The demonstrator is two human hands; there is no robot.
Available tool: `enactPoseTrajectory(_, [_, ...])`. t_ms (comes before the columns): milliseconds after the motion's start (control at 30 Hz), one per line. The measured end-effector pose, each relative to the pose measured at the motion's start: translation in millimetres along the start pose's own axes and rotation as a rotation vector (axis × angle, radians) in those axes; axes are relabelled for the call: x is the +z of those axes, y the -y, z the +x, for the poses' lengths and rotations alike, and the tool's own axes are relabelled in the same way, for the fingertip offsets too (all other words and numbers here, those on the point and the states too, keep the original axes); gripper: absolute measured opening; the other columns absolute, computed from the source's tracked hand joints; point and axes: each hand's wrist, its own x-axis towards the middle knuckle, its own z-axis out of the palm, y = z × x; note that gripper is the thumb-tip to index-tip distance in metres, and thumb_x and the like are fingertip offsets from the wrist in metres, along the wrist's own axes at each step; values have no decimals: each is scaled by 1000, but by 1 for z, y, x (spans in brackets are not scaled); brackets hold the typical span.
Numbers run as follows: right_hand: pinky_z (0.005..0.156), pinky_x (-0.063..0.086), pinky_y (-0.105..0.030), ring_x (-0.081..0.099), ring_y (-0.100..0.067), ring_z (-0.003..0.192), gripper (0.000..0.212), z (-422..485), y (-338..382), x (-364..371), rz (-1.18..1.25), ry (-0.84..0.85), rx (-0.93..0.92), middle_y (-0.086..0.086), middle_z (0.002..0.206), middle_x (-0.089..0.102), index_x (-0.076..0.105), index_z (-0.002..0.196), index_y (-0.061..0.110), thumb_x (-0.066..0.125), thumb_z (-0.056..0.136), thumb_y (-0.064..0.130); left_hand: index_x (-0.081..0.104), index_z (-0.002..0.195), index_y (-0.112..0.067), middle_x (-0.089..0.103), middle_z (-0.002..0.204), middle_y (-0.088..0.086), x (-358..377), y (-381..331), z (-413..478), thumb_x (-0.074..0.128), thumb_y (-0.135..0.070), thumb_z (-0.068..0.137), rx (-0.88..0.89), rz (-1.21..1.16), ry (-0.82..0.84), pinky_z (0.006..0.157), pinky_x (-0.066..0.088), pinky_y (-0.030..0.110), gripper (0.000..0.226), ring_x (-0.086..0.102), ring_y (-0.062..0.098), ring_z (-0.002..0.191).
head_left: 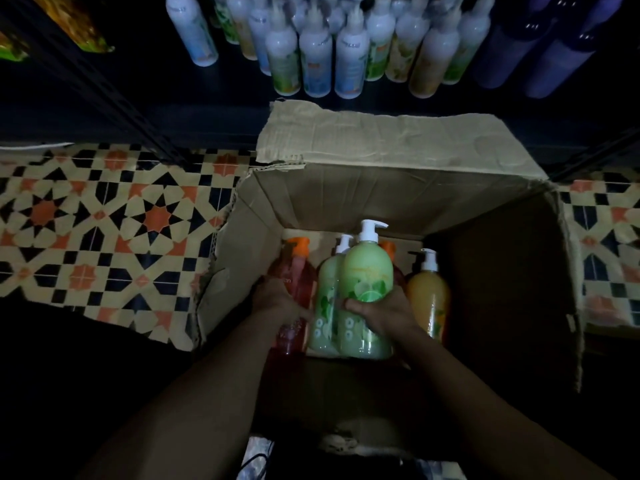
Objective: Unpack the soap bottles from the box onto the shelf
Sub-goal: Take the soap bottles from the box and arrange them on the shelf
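An open cardboard box (398,199) stands on the floor below a dark shelf (207,109). Inside it are pump soap bottles. My right hand (379,311) grips a green bottle (367,271) with a white pump, raised a little above the others. A second green bottle (327,306) stands just left of it. My left hand (277,301) is curled round a red bottle (299,271) with an orange pump at the box's left side. A yellow-orange bottle (429,299) stands at the right. Another orange pump (388,249) shows behind the green bottle.
Several white pump bottles (315,53) fill the shelf above the box, with dark blue bottles (540,53) to their right. Patterned floor tiles (114,223) spread left and right of the box. The box's rear flap (381,140) leans against the shelf's edge.
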Motion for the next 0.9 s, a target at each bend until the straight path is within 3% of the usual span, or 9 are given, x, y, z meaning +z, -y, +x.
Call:
enactPoseTrajectory(167, [89,58,-41,71,-17,94,74,-6,-5,-16,-50,158,-79,5,100,75,71,103,25,87,36,51,37,143,-5,39,145,14,-1,-8,-24,94,-39,44,5,-60,-18,104,45,36,119,40,28,133])
enactPoseTrajectory(267, [82,58,-33,71,-15,91,53,-18,-2,-29,-63,193,-146,4,100,74,63,95,27,94,53,29,14,149,-4,26,152,13,-4,-12,-41,95,-29,40,34,-186,-32,107,41,40,138,30,28,139])
enactPoseTrajectory(367, [73,59,-24,72,-8,85,58,-29,2,-44,-90,200,-211,6,96,75,65,107,23,95,57,23,-2,151,-12,17,155,14,-6,-13,-63,94,-20,47,93,-211,-74,111,36,45,142,23,32,142])
enactPoseTrajectory(467, [81,60,-32,74,-12,87,54,-41,8,-60,-143,208,-264,5,93,77,70,105,19,95,57,25,-8,152,-14,21,156,14,-8,-12,-88,94,-23,53,161,-255,-114,113,32,45,142,26,33,142])
enactPoseTrajectory(567, [84,59,-32,71,-6,84,48,-60,15,-72,-149,167,-343,7,90,75,68,95,25,96,56,26,13,142,-13,40,140,10,-16,-12,-114,94,-25,54,222,-345,-140,103,40,40,120,41,30,130])
enactPoseTrajectory(633, [87,59,-36,71,-8,90,69,-71,19,-77,-100,130,-405,6,97,75,63,107,26,97,47,32,26,120,-18,47,116,3,-24,-14,-131,95,-22,49,271,-439,-214,86,41,33,100,51,25,110])
enactPoseTrajectory(700, [90,58,-41,70,-11,97,91,-83,24,-83,-48,77,-455,4,105,73,57,119,24,98,39,40,31,115,-20,53,110,2,-32,-19,-147,97,-23,44,345,-519,-304,79,41,32,97,56,26,104])
enactPoseTrajectory(833, [88,57,-32,67,-8,100,89,-114,50,-96,47,-45,-602,3,111,69,53,124,18,99,49,27,35,129,-23,51,100,-10,-56,-33,-183,95,-35,45,492,-578,-476,85,46,34,104,55,16,96])
enactPoseTrajectory(900, [81,57,-22,68,-1,93,77,-129,70,-105,110,-85,-702,3,106,70,55,117,19,98,54,16,35,133,-27,54,104,-10,-73,-43,-196,93,-47,38,550,-620,-604,91,49,37,114,58,18,98])
